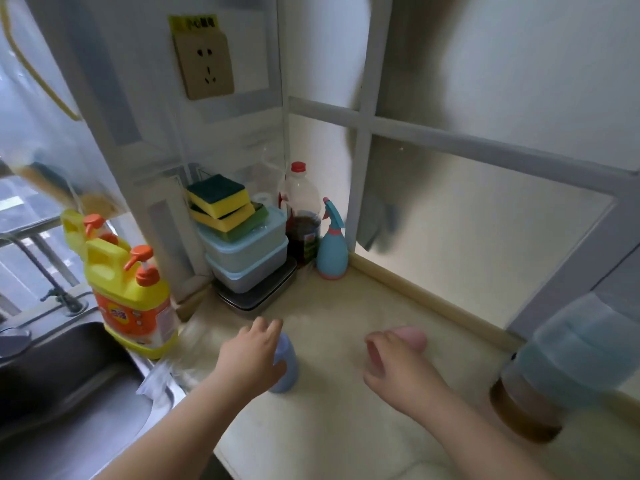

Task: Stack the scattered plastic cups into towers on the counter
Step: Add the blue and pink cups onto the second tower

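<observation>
My left hand (pixel 250 358) is wrapped around a blue cup (pixel 286 367), upright on the counter (pixel 329 427), centre frame. My right hand (pixel 394 365) at 4 o'clock from it, fingers curled on a pink cup (pixel 412 336); blur, so I can't tell if the grip is firm. Detergent jug (pixel 133 299) at 9 o'clock, spray bottle (pixel 331 244) at 12. Blurred blue-lidded jar (pixel 554 372) at 3.

Left hand (pixel 250 358) covers most of the blue cup (pixel 288 367). Pink cup (pixel 412 336) is motion-blurred behind the right hand (pixel 394 365). Jar (pixel 568 368) at 3 o'clock is blurred and edge-cropped.
</observation>
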`<action>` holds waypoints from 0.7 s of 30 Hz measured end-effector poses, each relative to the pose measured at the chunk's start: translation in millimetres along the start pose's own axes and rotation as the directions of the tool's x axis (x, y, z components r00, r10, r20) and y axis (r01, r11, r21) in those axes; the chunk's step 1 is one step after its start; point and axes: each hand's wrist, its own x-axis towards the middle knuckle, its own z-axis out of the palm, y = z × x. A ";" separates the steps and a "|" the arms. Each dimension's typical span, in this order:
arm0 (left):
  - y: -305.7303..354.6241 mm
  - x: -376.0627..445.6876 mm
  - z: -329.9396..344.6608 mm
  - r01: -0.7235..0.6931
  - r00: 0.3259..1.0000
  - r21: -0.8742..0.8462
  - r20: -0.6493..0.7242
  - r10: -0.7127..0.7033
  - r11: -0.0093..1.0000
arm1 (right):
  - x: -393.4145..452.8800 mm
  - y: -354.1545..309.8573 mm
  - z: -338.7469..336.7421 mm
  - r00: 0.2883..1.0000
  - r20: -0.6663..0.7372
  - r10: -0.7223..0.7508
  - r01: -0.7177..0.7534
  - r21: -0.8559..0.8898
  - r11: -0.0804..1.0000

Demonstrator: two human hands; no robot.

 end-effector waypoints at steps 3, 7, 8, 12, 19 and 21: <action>-1.7 18.9 9.8 -0.040 0.988 -0.001 0.148 0.039 0.999 | 7.2 9.3 4.7 0.997 0.005 0.080 -0.080 -0.002 0.997; -7.7 46.9 14.6 -0.132 0.941 0.048 0.319 0.110 0.990 | 24.4 14.1 1.3 0.973 -0.030 0.228 -0.226 0.043 0.973; -7.8 53.6 12.0 -0.159 0.936 0.050 0.326 0.135 0.986 | 28.8 14.4 0.1 0.964 -0.046 0.262 -0.259 0.052 0.964; 2.5 82.1 -3.3 -0.296 0.919 0.014 0.279 0.280 0.955 | 42.2 14.7 -5.2 0.928 -0.062 0.368 -0.364 0.070 0.929; 43.6 115.3 -9.9 -0.509 0.820 -0.105 0.241 0.518 0.854 | 38.8 27.7 3.0 0.816 -0.083 0.573 -0.561 0.133 0.817; 50.4 118.4 -4.5 -0.543 0.796 -0.124 0.239 0.556 0.831 | 39.1 32.9 7.4 0.748 -0.083 0.659 -0.637 0.194 0.746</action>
